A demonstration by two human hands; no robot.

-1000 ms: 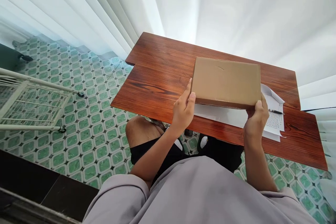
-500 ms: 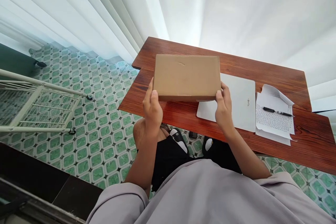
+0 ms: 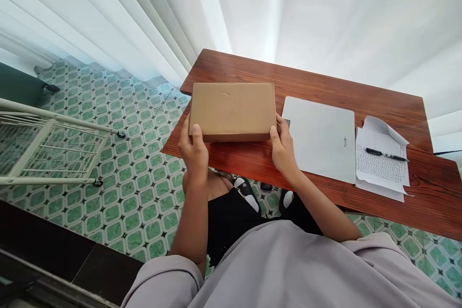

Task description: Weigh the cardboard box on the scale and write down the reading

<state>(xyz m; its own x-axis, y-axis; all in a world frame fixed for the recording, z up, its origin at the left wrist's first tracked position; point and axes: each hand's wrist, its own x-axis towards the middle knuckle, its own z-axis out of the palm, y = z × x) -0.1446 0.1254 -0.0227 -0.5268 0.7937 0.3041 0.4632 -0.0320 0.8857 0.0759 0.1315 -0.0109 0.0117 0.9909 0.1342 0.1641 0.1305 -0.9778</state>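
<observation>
A closed brown cardboard box [image 3: 233,109] is between my two hands over the left part of the wooden table [image 3: 306,82]. My left hand [image 3: 195,149] grips its near left corner, thumb on the front edge and fingers along the side. At the near right corner my right hand [image 3: 283,147] holds it the same way. Whether the underside touches the tabletop, I cannot tell. Just right of my right hand lies a flat pale grey laptop [image 3: 323,139], shut, with small lettering on its lid.
Handwritten papers [image 3: 382,168] with a black pen [image 3: 386,154] on top lie right of the laptop. A white metal rack [image 3: 54,149] on casters stands on the green tiled floor [image 3: 144,192] at left. White curtains [image 3: 317,19] hang behind the table.
Both hands have moved the cardboard box to the left and somewhat lower, off the laptop's left side. More of the laptop now shows.
</observation>
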